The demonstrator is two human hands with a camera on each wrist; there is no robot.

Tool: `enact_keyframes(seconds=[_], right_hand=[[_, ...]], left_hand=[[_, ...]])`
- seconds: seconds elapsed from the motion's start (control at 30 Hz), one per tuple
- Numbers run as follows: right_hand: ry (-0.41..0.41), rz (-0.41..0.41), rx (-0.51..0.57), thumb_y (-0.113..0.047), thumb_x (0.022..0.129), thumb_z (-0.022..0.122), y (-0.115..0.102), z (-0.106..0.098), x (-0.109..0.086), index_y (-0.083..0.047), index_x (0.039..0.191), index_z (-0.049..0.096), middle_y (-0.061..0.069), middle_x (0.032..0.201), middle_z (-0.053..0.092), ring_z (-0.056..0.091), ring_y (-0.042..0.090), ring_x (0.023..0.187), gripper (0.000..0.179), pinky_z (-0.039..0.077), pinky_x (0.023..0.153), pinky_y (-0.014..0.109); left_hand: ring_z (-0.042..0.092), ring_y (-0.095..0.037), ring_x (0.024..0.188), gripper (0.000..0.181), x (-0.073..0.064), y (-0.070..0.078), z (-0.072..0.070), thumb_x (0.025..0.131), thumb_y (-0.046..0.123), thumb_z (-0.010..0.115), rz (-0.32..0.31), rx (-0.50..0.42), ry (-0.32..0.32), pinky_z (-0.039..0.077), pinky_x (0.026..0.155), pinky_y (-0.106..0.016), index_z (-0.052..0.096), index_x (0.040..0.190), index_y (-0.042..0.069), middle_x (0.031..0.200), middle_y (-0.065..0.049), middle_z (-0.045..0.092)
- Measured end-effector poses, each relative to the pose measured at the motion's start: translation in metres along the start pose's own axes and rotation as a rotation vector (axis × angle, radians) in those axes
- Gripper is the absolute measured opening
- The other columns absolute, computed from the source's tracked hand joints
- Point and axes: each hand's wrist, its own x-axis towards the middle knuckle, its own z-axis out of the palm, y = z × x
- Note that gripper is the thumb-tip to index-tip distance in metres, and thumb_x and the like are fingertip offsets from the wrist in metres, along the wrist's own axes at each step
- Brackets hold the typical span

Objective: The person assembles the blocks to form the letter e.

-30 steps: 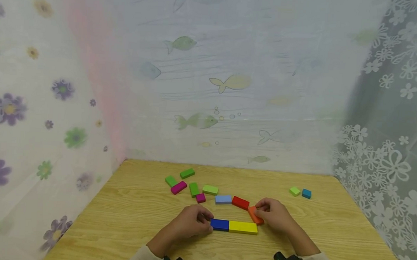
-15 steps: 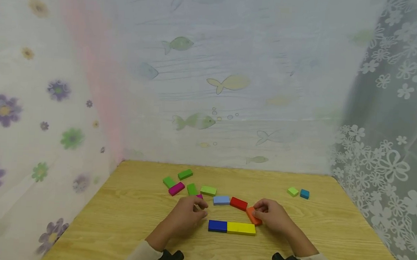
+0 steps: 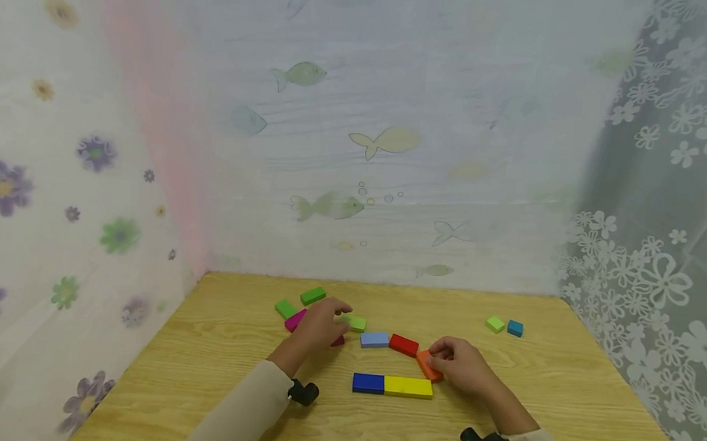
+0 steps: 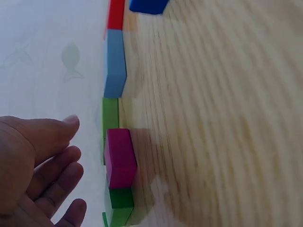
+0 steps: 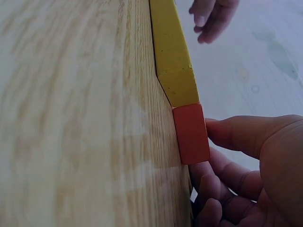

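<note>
While the right hand (image 3: 465, 369) pinches the orange block (image 3: 427, 366), the empty left hand (image 3: 320, 324), fingers parted, could knock the light-green block (image 3: 358, 324) by dipping carelessly.

Counted five green blocks (image 3: 313, 295), three blue blocks (image 3: 368, 383), two magenta blocks (image 3: 294, 320), one red block (image 3: 404, 346), one orange block (image 3: 427, 364), one yellow block (image 3: 408, 387).
</note>
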Motion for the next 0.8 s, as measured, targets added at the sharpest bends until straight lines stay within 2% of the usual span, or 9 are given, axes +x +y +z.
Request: enact_keyframes(seconds=[0.1,0.3,0.6,0.8], right_hand=[[-0.002,0.003,0.003,-0.018,0.095,0.075,0.0,0.0,0.0,-0.007,0.11,0.07,0.003,0.096,0.066,0.057,0.018,0.085,0.019,0.05,0.073,0.032],[0.005,0.008,0.007,-0.017,0.095,0.075,-0.001,0.0,-0.001,-0.006,0.109,0.07,0.003,0.096,0.066,0.058,0.018,0.086,0.019,0.05,0.074,0.032],[0.009,0.007,-0.004,-0.017,0.095,0.075,0.0,0.001,0.0,-0.007,0.109,0.07,0.003,0.095,0.065,0.058,0.017,0.085,0.018,0.05,0.073,0.032],[0.01,0.006,-0.007,-0.018,0.095,0.075,0.0,0.001,0.0,-0.007,0.109,0.07,0.003,0.095,0.065,0.057,0.018,0.085,0.019,0.049,0.074,0.032]], left_hand=[[0.06,-0.03,0.13,0.041,0.007,0.0,0.002,0.097,0.023,0.074,-0.011,-0.013,-0.02,0.052,0.104,-0.05,0.067,0.137,0.014,0.138,-0.007,0.064],[0.058,-0.031,0.134,0.045,0.018,-0.005,0.003,0.096,0.022,0.075,-0.029,0.001,-0.063,0.052,0.105,-0.05,0.065,0.139,0.014,0.144,-0.008,0.062],[0.062,-0.032,0.129,0.039,0.023,-0.016,0.003,0.096,0.022,0.075,-0.031,-0.007,-0.096,0.053,0.102,-0.049,0.069,0.134,0.013,0.138,-0.008,0.066],[0.066,-0.028,0.121,0.029,0.022,-0.016,0.006,0.096,0.022,0.075,-0.001,0.025,-0.068,0.055,0.098,-0.046,0.075,0.124,0.016,0.13,-0.005,0.07]])
